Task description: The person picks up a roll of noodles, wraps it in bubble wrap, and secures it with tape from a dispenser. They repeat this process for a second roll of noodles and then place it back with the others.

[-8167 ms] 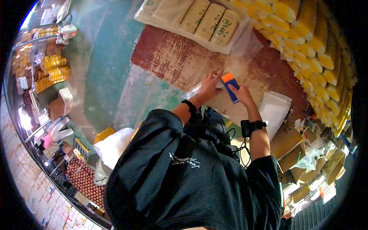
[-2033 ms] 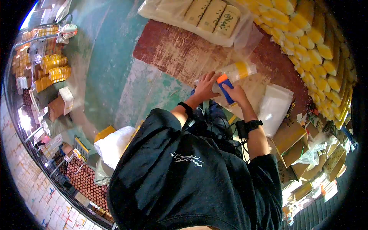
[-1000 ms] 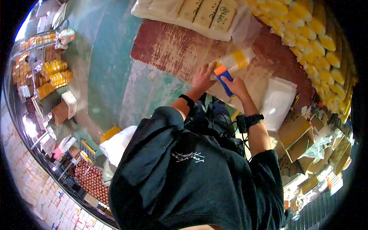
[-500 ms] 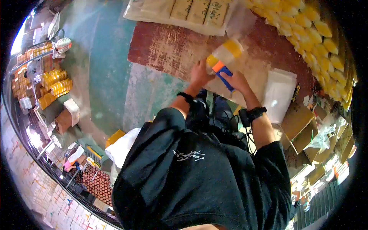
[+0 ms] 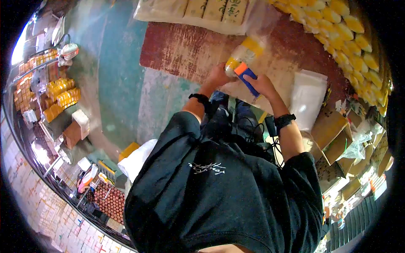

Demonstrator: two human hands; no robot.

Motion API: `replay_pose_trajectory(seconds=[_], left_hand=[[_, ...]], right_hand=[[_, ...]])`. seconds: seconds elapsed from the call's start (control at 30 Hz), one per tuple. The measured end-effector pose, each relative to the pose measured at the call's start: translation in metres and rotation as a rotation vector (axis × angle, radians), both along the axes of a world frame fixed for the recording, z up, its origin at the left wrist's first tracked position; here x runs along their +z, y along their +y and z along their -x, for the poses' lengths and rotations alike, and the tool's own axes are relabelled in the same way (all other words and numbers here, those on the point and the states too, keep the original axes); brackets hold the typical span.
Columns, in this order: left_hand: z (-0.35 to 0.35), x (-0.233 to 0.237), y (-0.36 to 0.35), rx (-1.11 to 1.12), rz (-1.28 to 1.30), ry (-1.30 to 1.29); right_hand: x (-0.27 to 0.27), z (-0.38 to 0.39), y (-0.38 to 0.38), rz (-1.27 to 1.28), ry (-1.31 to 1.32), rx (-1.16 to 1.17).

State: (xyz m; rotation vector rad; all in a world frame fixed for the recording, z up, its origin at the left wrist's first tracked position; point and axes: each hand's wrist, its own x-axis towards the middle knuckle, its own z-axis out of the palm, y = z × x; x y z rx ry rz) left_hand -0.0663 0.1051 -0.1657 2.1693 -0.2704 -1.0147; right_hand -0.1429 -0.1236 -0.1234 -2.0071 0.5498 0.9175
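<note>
A clear plastic-wrapped package with yellow ends (image 5: 243, 54) slants over the worn brown board (image 5: 190, 50). At its near left end is my left hand (image 5: 218, 76), fingers closed around that end. My right hand (image 5: 264, 85) grips a blue tool with an orange head (image 5: 249, 82); its exact kind does not show. The orange head is right beside the near end of the package. Black straps circle both wrists.
Wrapped bundles with handwriting (image 5: 204, 9) lie at the board's far edge. Yellow-ended packages are stacked in a pile (image 5: 356, 38) at the right. White plastic sheets (image 5: 309, 95) and open cardboard boxes (image 5: 331, 128) are nearer on that side. Goods fill shelves (image 5: 63, 90) at the left.
The package has shifted slightly left and toward me with my left hand. The tool's orange head stays close to its near end, and my right hand has moved only a little.
</note>
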Motion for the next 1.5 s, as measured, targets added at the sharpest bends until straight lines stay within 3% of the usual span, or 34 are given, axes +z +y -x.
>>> replay_pose_trajectory(seconds=[0.07, 0.17, 0.27, 0.37, 0.47, 0.57, 0.67, 0.77, 0.87, 0.93, 1.0, 1.1, 1.2, 1.3, 1.4, 1.5], left_hand=[[0.009, 0.007, -0.002, -0.017, -0.061, -0.208], [0.031, 0.032, -0.026, 0.127, -0.259, -0.395], [0.041, 0.003, -0.025, 0.085, -0.232, -0.370], [0.005, 0.005, -0.005, 0.078, -0.004, 0.031], [-0.005, -0.039, 0.015, -0.050, 0.077, 0.203], [0.021, 0.019, -0.008, -0.016, -0.227, -0.355], [0.056, 0.015, -0.025, 0.091, -0.300, -0.518], [0.034, -0.023, -0.013, 0.127, -0.091, -0.297], [-0.011, 0.017, 0.008, -0.021, 0.028, 0.263], [0.007, 0.001, 0.003, -0.052, -0.076, -0.120], [0.026, 0.021, -0.009, -0.074, -0.189, -0.546], [0.041, 0.011, -0.020, 0.070, -0.204, -0.452], [0.006, -0.011, -0.001, 0.043, 0.161, 0.034], [-0.014, -0.016, 0.016, -0.035, 0.207, 0.210], [0.019, 0.008, -0.004, -0.063, -0.250, -0.544], [0.044, 0.011, -0.016, 0.029, -0.305, -0.562]], right_hand=[[-0.004, -0.004, 0.006, 0.018, -0.033, 0.040], [-0.006, -0.010, 0.009, 0.030, 0.002, 0.044], [-0.007, 0.004, 0.007, 0.013, 0.000, 0.032], [-0.008, 0.012, -0.005, 0.006, 0.006, 0.022], [-0.008, 0.005, 0.003, 0.094, 0.023, 0.095], [-0.036, 0.009, 0.006, 0.110, -0.085, 0.095], [-0.014, 0.006, 0.008, 0.125, -0.044, 0.091], [-0.004, 0.009, 0.002, 0.059, -0.029, 0.039], [0.004, 0.007, 0.007, 0.025, -0.090, 0.047], [0.008, 0.002, 0.010, 0.054, -0.133, 0.083], [0.010, -0.002, 0.010, 0.080, -0.163, 0.097], [0.020, -0.002, 0.010, 0.051, -0.179, 0.074], [0.004, 0.005, 0.008, -0.034, -0.220, 0.012], [-0.002, -0.002, 0.010, 0.094, -0.135, 0.145], [-0.001, -0.011, 0.012, 0.128, -0.134, 0.200], [-0.016, -0.008, 0.010, 0.153, 0.067, 0.223]])
